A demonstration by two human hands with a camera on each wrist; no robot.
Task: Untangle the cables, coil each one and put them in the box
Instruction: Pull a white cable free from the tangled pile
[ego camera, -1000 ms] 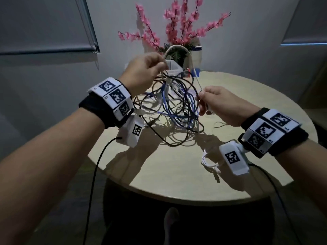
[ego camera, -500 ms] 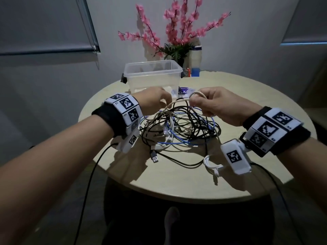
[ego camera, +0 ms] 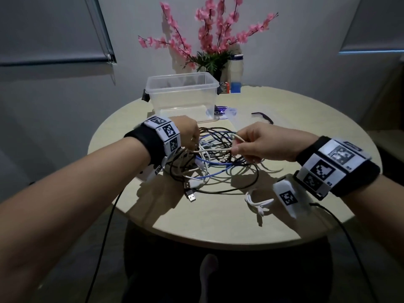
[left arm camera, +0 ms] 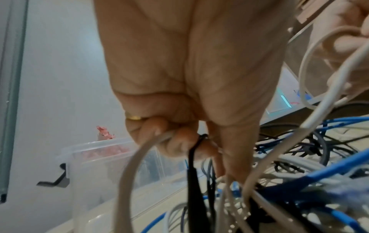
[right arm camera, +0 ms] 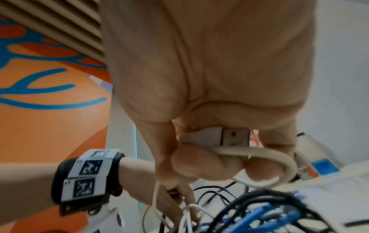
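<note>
While lowered back onto the surface (ego camera: pixel 218 219) from its lifted state a second ago, tangle of cables (ego camera: pixel 218 158) again at 12 o'clock. Means sorting not finished. Small white coil (ego camera: pixel 256 203) at 1 o'clock, apart. Left hand (ego camera: pixel 185 133), fingers (left arm camera: pixel 175 141) clamped on pale and black strands. Right hand (ego camera: pixel 264 143), fingers (right arm camera: pixel 201 165) pinching white cable (right arm camera: pixel 259 154) near its USB plug (right arm camera: pixel 215 136). Beyond, clear box (ego camera: pixel 181 95) empty. Farther, pink flowers (ego camera: pixel 209 33), grey wall.
</note>
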